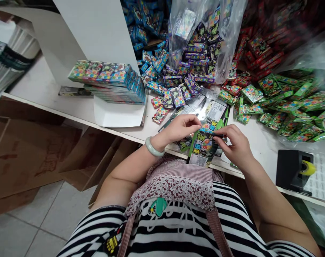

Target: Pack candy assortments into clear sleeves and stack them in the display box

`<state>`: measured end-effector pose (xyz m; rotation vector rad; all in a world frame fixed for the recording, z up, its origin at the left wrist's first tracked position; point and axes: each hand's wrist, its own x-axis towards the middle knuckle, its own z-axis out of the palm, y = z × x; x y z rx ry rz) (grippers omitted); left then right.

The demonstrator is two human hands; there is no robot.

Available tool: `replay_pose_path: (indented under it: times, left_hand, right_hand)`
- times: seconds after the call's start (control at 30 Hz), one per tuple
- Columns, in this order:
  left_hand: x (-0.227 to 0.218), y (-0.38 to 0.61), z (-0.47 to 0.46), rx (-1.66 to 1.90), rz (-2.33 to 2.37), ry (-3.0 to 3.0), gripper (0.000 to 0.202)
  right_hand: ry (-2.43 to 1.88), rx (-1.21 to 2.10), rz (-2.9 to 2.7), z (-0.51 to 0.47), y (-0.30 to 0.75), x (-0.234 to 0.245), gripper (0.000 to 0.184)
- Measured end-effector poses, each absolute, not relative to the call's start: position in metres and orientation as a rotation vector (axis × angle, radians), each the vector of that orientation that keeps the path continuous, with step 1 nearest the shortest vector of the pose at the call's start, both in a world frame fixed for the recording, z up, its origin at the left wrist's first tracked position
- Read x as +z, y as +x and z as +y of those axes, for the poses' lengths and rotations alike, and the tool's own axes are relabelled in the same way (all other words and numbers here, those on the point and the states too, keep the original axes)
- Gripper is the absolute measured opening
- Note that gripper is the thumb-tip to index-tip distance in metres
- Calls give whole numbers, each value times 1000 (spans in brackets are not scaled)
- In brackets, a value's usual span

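Observation:
At the table's front edge, a flat black-and-green printed packet [201, 147] with coloured lettering hangs partly over the edge, in front of the apron. My left hand [182, 127], with a pale bangle at the wrist, is closed in a pinch at the packet's upper left. On the other side, my right hand [234, 144] pinches the upper right of the same packet between thumb and fingers. More flat printed packets [215, 110] with white label panels lie just beyond and under my hands. Several small candy boxes [177, 97] lie close past my left hand.
A stack of joined small boxes [111, 80] stands in a white card tray [116, 114] at left. Heaps of blue boxes [151, 60], purple boxes [197, 57], red boxes [266, 53] and green boxes [293, 110] fill the back. A tape dispenser [292, 169] sits at right; cartons [31, 157] stand below left.

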<state>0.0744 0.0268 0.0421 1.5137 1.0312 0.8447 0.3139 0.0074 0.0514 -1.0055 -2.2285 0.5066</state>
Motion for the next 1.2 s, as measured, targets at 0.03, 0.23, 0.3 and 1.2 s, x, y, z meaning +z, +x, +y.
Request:
replay_pose_path:
  times: [0.03, 0.23, 0.3, 1.2]
  left_hand:
    - [43, 75, 29, 848, 1024, 1515, 10]
    - [50, 66, 34, 759, 877, 1654, 14]
    - [50, 62, 32, 773, 861, 1759, 15]
    - [-7, 78, 6, 1149, 1119, 1544, 16]
  right_hand:
    - [-1005, 485, -2249, 7, 314, 52, 21]
    - [-953, 473, -2300, 8, 315, 52, 26]
    - [-994, 496, -2262, 7, 315, 51, 26]
    - [-1681, 715, -1584, -4, 399, -6, 22]
